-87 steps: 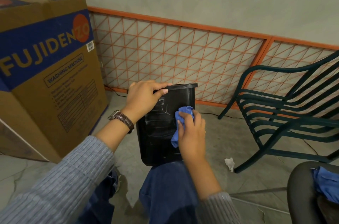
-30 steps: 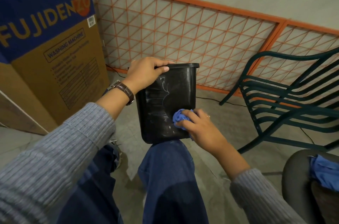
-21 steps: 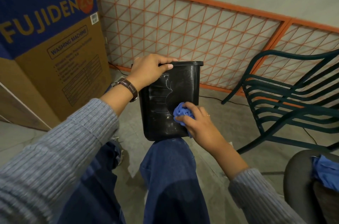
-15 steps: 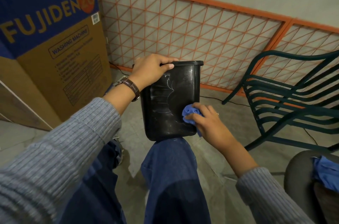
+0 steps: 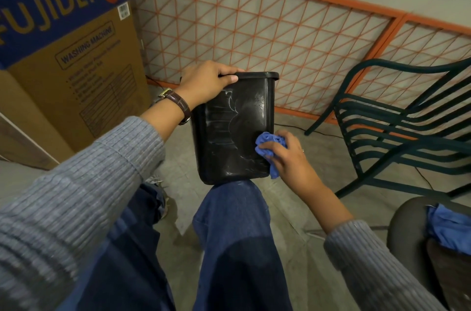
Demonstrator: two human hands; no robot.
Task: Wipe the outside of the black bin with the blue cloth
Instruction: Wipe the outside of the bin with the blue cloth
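Between the two hands, the black bin (image 5: pixel 230 132) stands upright with its base on the person's knee (image 5: pixel 229 198). The left hand (image 5: pixel 207 82) curls over the rim at the near top corner, thumb on the front face, gripping it steady. The right hand (image 5: pixel 289 157) pinches the blue cloth (image 5: pixel 267 145) in a bunched wad and presses it against the lower edge of the front face on its own side.

A few seconds ago the cloth was high on that face. It has since worked downward, and in the last half second it slid outward to the corner. The strip nearest the right hand looks covered, so the pass probably turns next toward the left hand or around the side.

The bin is smooth, hard plastic, a tapered rectangle with a rolled lip. It shines wet and glossy near the cloth, while pale chalky streaks and a scalloped line remain below the left hand. The cloth looks soft and crumpled.
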